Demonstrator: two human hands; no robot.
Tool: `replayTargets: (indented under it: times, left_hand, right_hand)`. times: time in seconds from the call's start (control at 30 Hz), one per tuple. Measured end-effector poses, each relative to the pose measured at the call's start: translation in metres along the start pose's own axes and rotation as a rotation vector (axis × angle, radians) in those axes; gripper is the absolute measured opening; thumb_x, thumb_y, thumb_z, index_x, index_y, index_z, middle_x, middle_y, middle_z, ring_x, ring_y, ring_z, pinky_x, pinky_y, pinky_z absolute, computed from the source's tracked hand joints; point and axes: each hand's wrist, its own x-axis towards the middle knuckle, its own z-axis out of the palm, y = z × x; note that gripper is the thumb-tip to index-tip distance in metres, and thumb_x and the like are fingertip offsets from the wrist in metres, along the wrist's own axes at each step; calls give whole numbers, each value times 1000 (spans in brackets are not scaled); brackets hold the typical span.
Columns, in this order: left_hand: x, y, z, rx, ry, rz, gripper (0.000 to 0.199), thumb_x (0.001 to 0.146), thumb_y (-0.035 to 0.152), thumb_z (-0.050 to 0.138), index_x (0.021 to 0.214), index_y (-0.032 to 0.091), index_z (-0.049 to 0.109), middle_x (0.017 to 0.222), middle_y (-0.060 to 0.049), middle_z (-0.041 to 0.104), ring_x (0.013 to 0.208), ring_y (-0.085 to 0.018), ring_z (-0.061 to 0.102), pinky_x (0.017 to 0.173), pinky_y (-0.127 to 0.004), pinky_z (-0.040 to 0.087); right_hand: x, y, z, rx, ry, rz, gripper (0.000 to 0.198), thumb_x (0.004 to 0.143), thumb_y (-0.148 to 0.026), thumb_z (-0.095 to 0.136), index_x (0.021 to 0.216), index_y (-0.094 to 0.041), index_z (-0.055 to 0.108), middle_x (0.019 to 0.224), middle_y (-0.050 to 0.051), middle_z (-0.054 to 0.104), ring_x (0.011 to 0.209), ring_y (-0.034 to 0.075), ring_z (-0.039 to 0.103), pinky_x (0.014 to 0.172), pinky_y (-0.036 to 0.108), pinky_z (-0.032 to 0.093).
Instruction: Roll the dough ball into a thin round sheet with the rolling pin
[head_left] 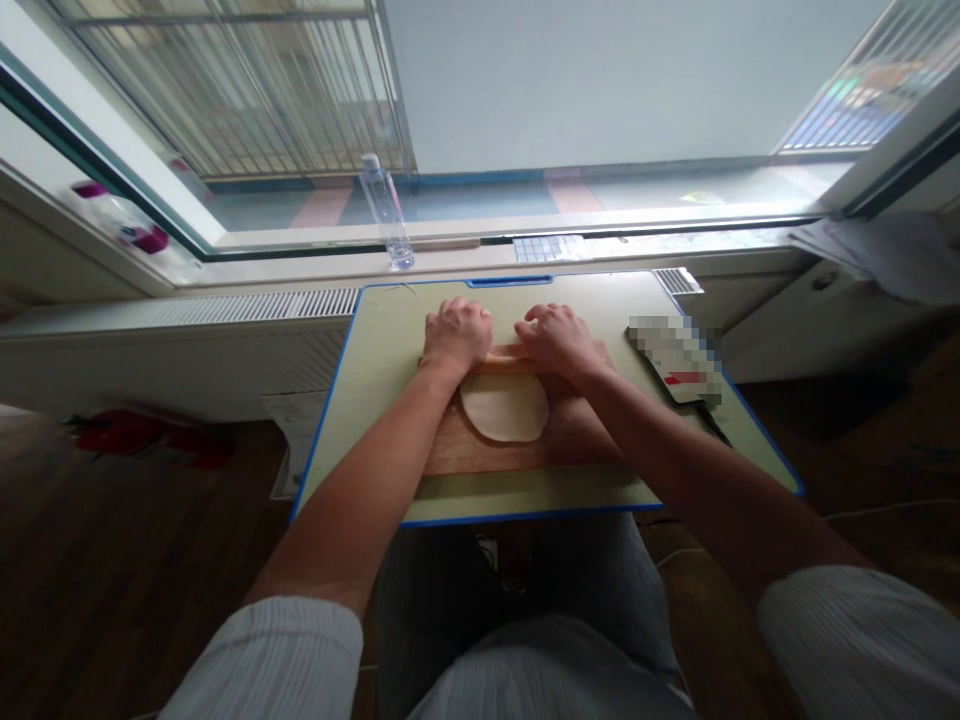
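Observation:
Both of my hands are closed on a wooden rolling pin (504,363), of which only the middle shows between them. My left hand (459,332) wraps over its left part, and my right hand (559,337) curls over its right part. Just on my side of the pin lies a flat, pale, roughly round sheet of dough (505,410); its far edge meets the pin, and I cannot tell whether it runs on beneath. Under the dough is a brown wooden board (487,458), partly covered by my forearms.
The board rests on a pale green folding table (349,400) with a blue rim. A phone-like object (675,365), partly blurred out, lies at its right, with a dark cable. Behind stand a clear bottle (388,215) on the sill and a white-and-purple bottle (127,225) at left.

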Motion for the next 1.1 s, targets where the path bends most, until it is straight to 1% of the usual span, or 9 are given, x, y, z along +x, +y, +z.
replayTargets:
  times: [0.2, 0.4, 0.77, 1.1]
  left_hand:
    - [6, 0, 3, 0, 17, -13, 50, 113, 35, 31, 126, 22, 78, 141, -18, 74, 135, -35, 62, 112, -51, 48]
    - [14, 0, 3, 7, 12, -17, 51, 113, 34, 31, 129, 20, 77, 142, -20, 73, 135, -36, 61, 113, -52, 47]
    - [29, 1, 4, 13, -12, -28, 52, 112, 33, 31, 134, 19, 75, 144, -20, 71, 137, -36, 59, 115, -51, 44]
    - [44, -3, 12, -11, -17, -31, 51, 111, 33, 32, 136, 21, 75, 146, -20, 71, 139, -38, 59, 115, -56, 44]
  right_hand:
    - [7, 2, 4, 2, 45, -4, 40, 104, -37, 53, 124, -17, 80, 134, 18, 79, 127, 36, 66, 110, 45, 50]
    - [14, 0, 2, -13, 20, 6, 40, 103, -35, 53, 125, -15, 80, 133, 19, 78, 127, 36, 66, 108, 46, 51]
    - [31, 4, 6, -32, 15, 17, 41, 102, -37, 55, 127, -16, 80, 134, 19, 78, 128, 38, 66, 109, 48, 52]
    - [46, 9, 12, 15, 6, 44, 42, 103, -38, 56, 130, -18, 81, 137, 18, 78, 130, 37, 69, 109, 47, 54]
